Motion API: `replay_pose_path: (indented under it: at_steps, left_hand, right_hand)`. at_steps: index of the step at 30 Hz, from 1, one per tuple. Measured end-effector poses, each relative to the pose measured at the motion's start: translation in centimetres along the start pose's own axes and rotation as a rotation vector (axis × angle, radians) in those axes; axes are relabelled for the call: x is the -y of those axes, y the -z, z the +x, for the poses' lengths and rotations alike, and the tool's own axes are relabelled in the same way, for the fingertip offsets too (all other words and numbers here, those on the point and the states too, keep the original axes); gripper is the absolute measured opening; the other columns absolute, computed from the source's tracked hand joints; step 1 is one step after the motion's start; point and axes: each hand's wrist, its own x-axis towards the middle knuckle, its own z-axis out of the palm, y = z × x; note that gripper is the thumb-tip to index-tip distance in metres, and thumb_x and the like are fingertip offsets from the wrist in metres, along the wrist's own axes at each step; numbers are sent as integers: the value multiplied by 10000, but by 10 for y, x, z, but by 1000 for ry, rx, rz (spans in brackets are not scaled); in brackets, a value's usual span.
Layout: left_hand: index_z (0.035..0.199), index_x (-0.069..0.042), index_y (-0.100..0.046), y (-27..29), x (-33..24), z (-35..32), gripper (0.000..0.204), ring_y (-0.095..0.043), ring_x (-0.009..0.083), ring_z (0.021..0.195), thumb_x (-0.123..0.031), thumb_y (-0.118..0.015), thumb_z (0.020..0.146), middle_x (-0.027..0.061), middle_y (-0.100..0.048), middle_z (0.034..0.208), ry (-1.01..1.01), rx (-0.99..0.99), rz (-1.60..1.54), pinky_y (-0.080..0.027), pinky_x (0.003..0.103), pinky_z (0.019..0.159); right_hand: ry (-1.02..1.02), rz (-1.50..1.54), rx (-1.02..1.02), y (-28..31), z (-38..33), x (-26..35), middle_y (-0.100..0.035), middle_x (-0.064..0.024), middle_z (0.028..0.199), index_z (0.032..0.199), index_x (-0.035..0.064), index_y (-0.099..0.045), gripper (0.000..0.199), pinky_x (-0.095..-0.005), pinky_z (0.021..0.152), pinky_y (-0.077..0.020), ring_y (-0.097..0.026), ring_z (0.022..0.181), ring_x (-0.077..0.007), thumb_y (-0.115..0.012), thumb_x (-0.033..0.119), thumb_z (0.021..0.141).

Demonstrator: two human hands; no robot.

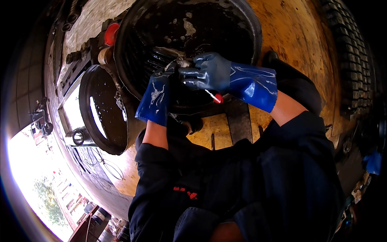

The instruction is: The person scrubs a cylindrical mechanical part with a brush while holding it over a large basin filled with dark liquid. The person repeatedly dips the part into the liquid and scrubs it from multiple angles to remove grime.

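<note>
My gloved hands meet over the near side of a large black basin (255, 28) holding dark, foamy liquid. My left hand (160, 80), in a wet blue rubber glove, is closed at the fingers around something dark that I cannot make out. A small, shiny, pale piece (184, 63) shows between the two hands. Across from it, my right hand (211, 72) has its fingers bent toward the left one. From under its palm sticks out a thin white handle with a red end (217, 98); its other end is hidden by the glove. Ribbed dark parts (147, 62) lie inside the basin.
A round dark pan (105, 115) with wet spots leans beside the basin on the left. Near it are a red round piece (111, 34), a metal cylinder (77, 138) and thin looped wire (107, 165). A treaded tyre (350, 56) stands at the right, beside the stained yellowish floor (298, 36).
</note>
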Motion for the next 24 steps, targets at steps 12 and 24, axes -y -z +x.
replay_pose_path:
  at_steps: [12, 24]
  left_hand:
    - [1140, 11, -687, -4, -14, -18, 353, -642, 220, 991, -303, -624, 989, 133, -713, 1029, -200, -124, -21, -469, 329, 905]
    - [1235, 0, -631, 0, 33, -19, 341, -612, 306, 1136, -249, -541, 1020, 191, -644, 1227, -321, -184, 137, -458, 360, 983]
  right_hand:
    - [-574, 425, -5, -7, -10, -22, -702, -175, 1170, 1227, 114, -681, 382, -353, 942, -548, -699, 1037, -261, -695, 324, 909]
    - [-759, 585, -183, -10, 1, -51, -727, -138, 1068, 1166, 53, -691, 429, -355, 936, -518, -681, 1019, -243, -709, 373, 881]
